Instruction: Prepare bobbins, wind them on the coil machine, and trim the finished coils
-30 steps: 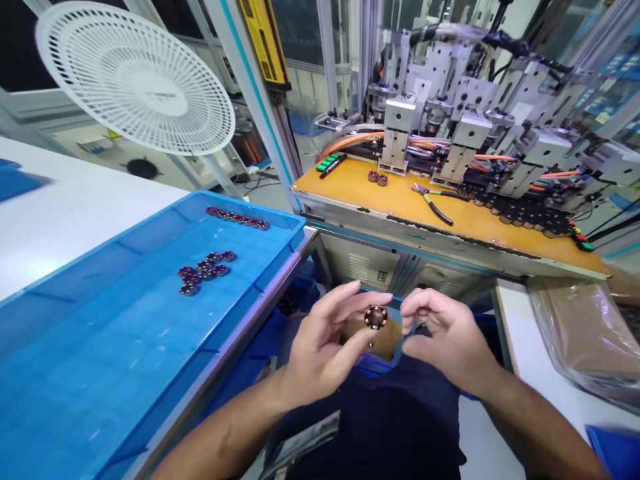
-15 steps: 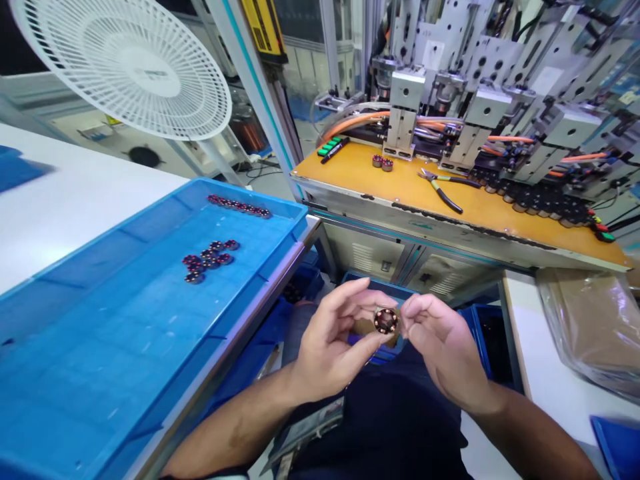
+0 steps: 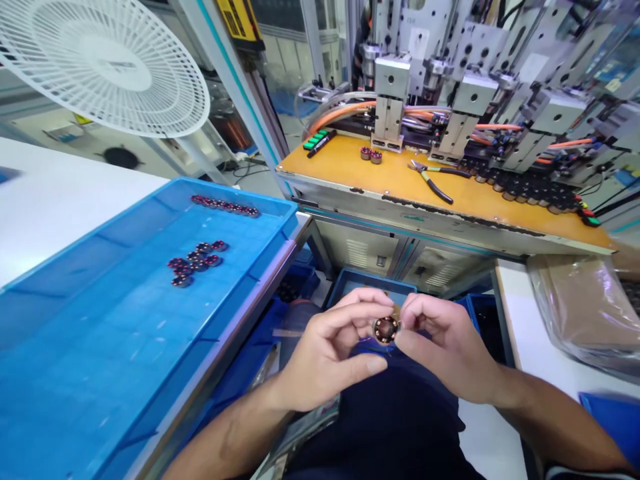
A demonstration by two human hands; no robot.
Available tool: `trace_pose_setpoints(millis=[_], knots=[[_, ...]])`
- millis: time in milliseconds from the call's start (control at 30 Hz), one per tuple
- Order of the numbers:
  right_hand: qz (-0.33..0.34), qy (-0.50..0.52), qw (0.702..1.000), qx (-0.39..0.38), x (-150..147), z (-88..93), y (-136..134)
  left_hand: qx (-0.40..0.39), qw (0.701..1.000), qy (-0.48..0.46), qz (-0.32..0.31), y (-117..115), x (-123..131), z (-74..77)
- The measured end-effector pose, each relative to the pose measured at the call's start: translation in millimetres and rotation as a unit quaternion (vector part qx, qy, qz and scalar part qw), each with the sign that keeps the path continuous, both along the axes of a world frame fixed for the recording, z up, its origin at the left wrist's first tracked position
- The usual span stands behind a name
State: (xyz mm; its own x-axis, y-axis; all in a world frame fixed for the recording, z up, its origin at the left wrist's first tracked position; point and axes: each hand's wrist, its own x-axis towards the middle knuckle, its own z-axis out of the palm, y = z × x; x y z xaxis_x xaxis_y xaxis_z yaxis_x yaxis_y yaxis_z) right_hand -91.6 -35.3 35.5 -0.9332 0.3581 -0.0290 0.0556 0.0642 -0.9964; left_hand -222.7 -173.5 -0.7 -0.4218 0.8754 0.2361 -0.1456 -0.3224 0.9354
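Left hand (image 3: 330, 353): grip loose, thumb standing clear of the ring, fingers curled at its upper edge; whether their tips touch it cannot be told.
Right hand (image 3: 447, 347): grip closed on the ring's near right side, between thumb and fingers.
Small ring (image 3: 385, 329), one: dark, with copper-toned spots round its face; held between the two hands, above the lap, face toward the camera.
Blue bin (image 3: 345, 283): beyond the hands, low down, partly hidden by them.
Blue tray (image 3: 90, 373), large: to the left, on a white desk (image 3: 75, 193). Contents: a loose cluster of similar rings (image 3: 194, 257) and, near the far end, a straight row of rings (image 3: 225, 206).
Orange-topped desk (image 3: 345, 172): ahead. On it: a pair of rings (image 3: 371, 155), side by side; pliers (image 3: 434, 185), handles spread; black marker (image 3: 321, 145); dark cylindrical parts (image 3: 525, 190), ranked to the right; machine (image 3: 460, 107) behind.
Clear plastic bag (image 3: 585, 320), brown contents: far right.
White fan (image 3: 115, 63): upper left.
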Motion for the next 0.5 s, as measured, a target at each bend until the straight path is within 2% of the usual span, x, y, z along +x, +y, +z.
trace_pose_setpoints(millis=[167, 300, 500], knots=[[0.025, -0.046, 0.998, 0.034, 1, 5.8, 8, -0.033, 0.999, -0.040, 0.012, 1, 2, -3.1], [0.063, -0.093, 0.994, -0.002, 8, 9.2, 21, -0.046, 0.992, -0.117, -0.025, -2, 3, -0.8], [0.093, -0.119, 0.988, -0.020, 9, 9.8, 22, -0.071, 0.994, -0.077, -0.017, -2, 5, 1.9]])
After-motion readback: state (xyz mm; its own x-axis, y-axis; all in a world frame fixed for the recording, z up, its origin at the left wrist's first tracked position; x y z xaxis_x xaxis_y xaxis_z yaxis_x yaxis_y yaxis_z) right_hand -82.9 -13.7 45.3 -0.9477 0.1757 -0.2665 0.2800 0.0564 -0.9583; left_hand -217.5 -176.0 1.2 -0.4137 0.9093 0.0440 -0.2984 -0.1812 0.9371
